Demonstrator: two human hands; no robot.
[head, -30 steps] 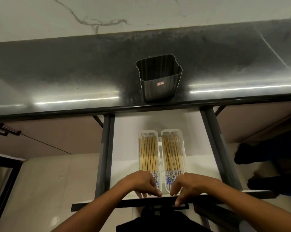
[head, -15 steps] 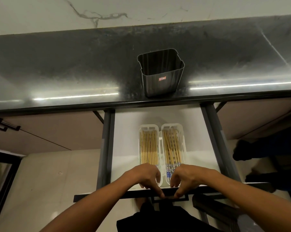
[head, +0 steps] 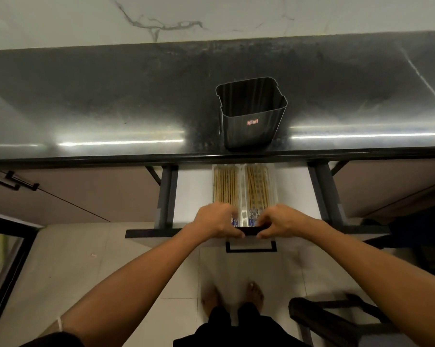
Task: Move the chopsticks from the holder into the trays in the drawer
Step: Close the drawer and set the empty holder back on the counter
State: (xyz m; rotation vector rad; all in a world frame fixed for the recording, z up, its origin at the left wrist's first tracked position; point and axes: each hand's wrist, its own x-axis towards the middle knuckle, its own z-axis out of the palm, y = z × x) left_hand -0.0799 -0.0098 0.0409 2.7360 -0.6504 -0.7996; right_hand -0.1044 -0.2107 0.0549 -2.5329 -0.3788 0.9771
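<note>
The dark holder (head: 251, 113) stands empty on the black counter (head: 111, 101), near its front edge. Below it the white drawer (head: 193, 194) is partly pulled out. Two clear trays lie side by side in it, the left tray (head: 226, 186) and the right tray (head: 259, 186), each filled with several wooden chopsticks (head: 257, 189). Their far ends are hidden under the counter edge. My left hand (head: 217, 220) and my right hand (head: 281, 221) both grip the dark front edge of the drawer (head: 250, 231), fingers curled over it.
A black handle (head: 251, 247) hangs below the drawer front. Dark drawer rails (head: 167, 196) run on both sides. My bare feet (head: 232, 296) stand on the tiled floor. A dark stool or chair (head: 336, 319) is at the lower right.
Both hands shifted from the trays' near ends onto the drawer's front edge. The drawer has slid inward, so more of the trays lies under the counter.
</note>
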